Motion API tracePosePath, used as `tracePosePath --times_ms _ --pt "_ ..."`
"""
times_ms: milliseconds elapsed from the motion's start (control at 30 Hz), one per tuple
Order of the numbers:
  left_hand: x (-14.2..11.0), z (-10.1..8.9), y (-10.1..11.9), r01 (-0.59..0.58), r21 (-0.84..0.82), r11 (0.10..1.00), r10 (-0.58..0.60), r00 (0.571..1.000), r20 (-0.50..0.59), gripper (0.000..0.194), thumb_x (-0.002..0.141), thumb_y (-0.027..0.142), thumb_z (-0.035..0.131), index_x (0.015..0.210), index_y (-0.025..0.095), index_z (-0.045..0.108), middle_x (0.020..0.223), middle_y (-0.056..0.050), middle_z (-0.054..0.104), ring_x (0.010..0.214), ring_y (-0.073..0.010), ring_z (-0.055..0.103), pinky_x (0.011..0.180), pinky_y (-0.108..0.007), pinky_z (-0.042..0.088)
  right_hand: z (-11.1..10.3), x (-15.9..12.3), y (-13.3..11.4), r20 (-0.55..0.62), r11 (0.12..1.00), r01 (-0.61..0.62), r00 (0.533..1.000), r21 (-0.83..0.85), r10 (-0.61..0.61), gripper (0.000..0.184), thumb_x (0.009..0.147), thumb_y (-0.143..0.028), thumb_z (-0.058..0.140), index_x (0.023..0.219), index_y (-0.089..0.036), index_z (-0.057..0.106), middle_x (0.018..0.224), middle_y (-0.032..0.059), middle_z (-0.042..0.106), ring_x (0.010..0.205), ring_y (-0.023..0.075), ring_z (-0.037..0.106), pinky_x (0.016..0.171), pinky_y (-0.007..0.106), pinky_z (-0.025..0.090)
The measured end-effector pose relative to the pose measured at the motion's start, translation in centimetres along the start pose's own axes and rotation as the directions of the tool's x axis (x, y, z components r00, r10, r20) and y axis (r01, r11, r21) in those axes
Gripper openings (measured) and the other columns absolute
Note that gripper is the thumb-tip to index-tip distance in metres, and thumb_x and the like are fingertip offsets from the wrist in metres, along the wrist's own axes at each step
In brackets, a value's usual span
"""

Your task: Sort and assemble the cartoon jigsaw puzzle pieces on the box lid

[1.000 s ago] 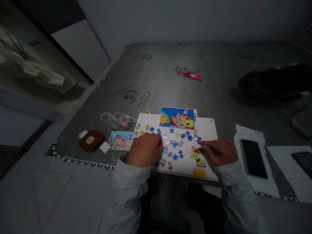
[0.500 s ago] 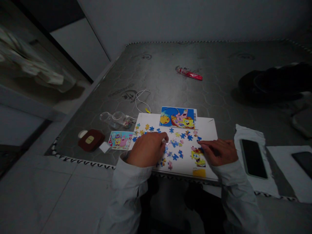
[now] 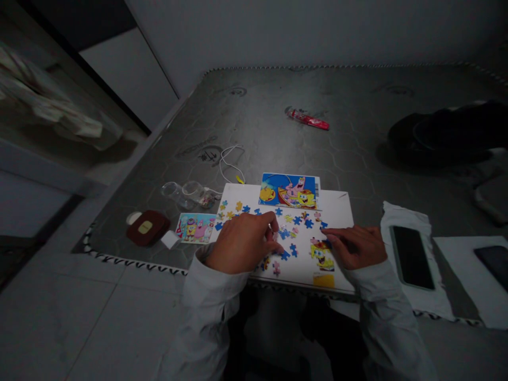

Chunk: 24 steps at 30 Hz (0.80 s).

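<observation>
Loose jigsaw pieces [image 3: 308, 224] lie scattered across a white board [image 3: 337, 203], many of them blue. My left hand [image 3: 246, 241] is over the left part of the pieces and covers some. Its thumb and index finger are apart, and the thumb tip is close to a blue piece [image 3: 284, 255]. At the right, my right hand [image 3: 357, 246] has its index finger stretched out beside a small blue piece [image 3: 324, 225]. Just below that fingertip is a joined yellow section [image 3: 323, 259], with a yellow strip [image 3: 324, 280] under it.
A cartoon picture card [image 3: 289, 190] lies on the board's far edge, another card [image 3: 195, 228] at its left. Further left are a brown case [image 3: 147, 228] and clear plastic containers [image 3: 194, 194]. A phone [image 3: 413, 257] rests at right; a red packet [image 3: 307, 118] lies farther back.
My left thumb has moved right and toward me, away from the index finger, close to a blue piece. My right hand has stayed nearly still.
</observation>
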<state>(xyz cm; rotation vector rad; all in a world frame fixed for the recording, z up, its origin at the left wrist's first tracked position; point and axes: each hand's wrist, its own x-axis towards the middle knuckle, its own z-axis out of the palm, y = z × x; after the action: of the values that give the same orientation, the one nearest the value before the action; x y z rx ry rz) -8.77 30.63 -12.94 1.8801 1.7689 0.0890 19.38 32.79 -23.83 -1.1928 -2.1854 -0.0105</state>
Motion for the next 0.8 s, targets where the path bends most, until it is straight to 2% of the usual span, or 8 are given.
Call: tracePosePath --times_ms 133,467,700,800 --pt "0.0 -0.1 0.1 -0.049 0.001 0.999 0.049 0.999 -0.023 0.034 0.074 0.037 0.091 0.099 0.028 0.069 0.09 0.007 0.079 0.085 -0.0207 0.072 0.064 -0.029 0.035 0.1 -0.1 0.0 -0.009 1.0 -0.012 1.0 0.021 0.013 0.03 0.101 -0.044 0.06 0.09 -0.025 0.082 0.057 -0.0059 0.066 0.055 0.0109 0.059 0.071 0.034 0.032" --pt "0.1 -0.2 0.4 -0.179 -0.088 0.98 0.176 0.983 -0.046 0.035 0.073 0.036 0.093 0.094 0.025 0.067 0.089 0.008 0.077 0.083 -0.0163 0.07 0.068 -0.027 0.036 0.1 0.0 0.0 -0.027 1.0 0.006 1.0 0.014 -0.005 0.031 0.101 -0.044 0.06 0.091 -0.025 0.082 0.06 -0.0051 0.069 0.054 0.0105 0.059 0.07 0.034 0.031" --pt "-0.2 -0.3 1.2 -0.234 -0.06 0.97 0.228 0.969 -0.091 0.036 0.075 0.041 0.091 0.099 0.026 0.068 0.089 0.008 0.076 0.082 -0.0156 0.07 0.068 -0.026 0.037 -0.4 0.3 -0.1 -0.056 0.998 0.066 0.996 -0.008 -0.066 0.028 0.1 -0.043 0.063 0.1 -0.021 0.081 0.054 -0.0066 0.061 0.051 0.01 0.057 0.07 0.033 0.033" --pt "-0.2 -0.1 1.5 -0.238 -0.043 0.97 0.234 0.969 -0.083 0.037 0.076 0.043 0.09 0.102 0.027 0.069 0.09 0.007 0.077 0.083 -0.0161 0.071 0.069 -0.027 0.038 -0.9 0.7 -0.5 -0.046 0.991 0.136 0.99 -0.002 -0.136 0.022 0.098 -0.041 0.067 0.098 -0.023 0.081 0.057 -0.0065 0.064 0.052 0.0087 0.057 0.069 0.033 0.033"
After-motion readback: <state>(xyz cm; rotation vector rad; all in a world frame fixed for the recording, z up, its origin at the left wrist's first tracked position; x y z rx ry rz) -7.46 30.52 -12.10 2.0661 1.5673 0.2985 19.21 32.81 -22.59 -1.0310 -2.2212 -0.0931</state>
